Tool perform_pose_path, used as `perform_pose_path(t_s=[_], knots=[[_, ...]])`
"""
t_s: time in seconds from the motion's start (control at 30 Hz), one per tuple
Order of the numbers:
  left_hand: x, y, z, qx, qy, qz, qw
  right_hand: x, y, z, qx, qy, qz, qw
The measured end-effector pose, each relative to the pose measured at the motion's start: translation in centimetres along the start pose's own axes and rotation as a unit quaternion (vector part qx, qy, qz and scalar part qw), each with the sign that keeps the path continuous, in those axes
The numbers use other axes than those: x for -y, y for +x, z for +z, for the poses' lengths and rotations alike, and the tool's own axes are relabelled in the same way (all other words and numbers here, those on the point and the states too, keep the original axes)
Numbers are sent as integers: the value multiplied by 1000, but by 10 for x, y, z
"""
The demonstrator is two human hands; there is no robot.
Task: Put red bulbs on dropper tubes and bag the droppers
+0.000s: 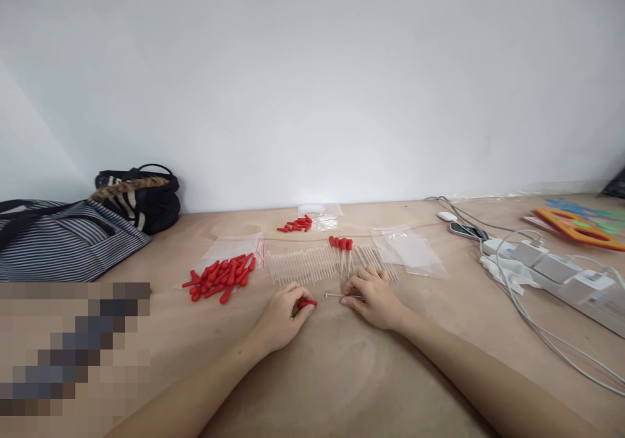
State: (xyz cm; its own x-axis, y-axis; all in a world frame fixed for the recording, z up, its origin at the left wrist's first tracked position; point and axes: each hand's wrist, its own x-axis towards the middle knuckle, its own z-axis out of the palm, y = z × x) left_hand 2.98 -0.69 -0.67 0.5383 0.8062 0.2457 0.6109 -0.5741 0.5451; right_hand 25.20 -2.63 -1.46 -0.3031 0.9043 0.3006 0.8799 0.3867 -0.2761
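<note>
I have the left hand (286, 317) pinching a red bulb (307, 303), with the pale tube (334, 295) gripped in the right hand (374, 298) and a gap between. I see more red bulbs (217, 278) piled left of both hands, and a tube row (300, 265) just beyond.

We observe uniform red in the bulb-ended rubbery caps (230, 275), translucent white in the slender tubes (303, 265), and light brown in the wooden tabletop (342, 379). We distinguish fine dark-and-white stripes across the soft fabric bag (63, 246), pale bands over the rounded black cloth bag (159, 210), and orange in the flat looped frame (581, 226).
</note>
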Motion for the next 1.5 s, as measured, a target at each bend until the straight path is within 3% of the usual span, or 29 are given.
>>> perform_pose_path(t_s=[0.33, 0.57, 0.93, 1.5], knots=[[3, -1, 3, -9, -56, -57, 997, 17, -3, 11, -87, 31, -13, 996], [5, -1, 7, -22, -97, -65, 993, 22, -4, 12, -79, 13, -16, 997], [6, 0, 11, -32, -222, -69, 972, 28, -9, 9, -83, 92, -75, 990], [8, -3, 15, -19, -266, -83, 960, 21, -8, 6, -122, 41, -175, 976]])
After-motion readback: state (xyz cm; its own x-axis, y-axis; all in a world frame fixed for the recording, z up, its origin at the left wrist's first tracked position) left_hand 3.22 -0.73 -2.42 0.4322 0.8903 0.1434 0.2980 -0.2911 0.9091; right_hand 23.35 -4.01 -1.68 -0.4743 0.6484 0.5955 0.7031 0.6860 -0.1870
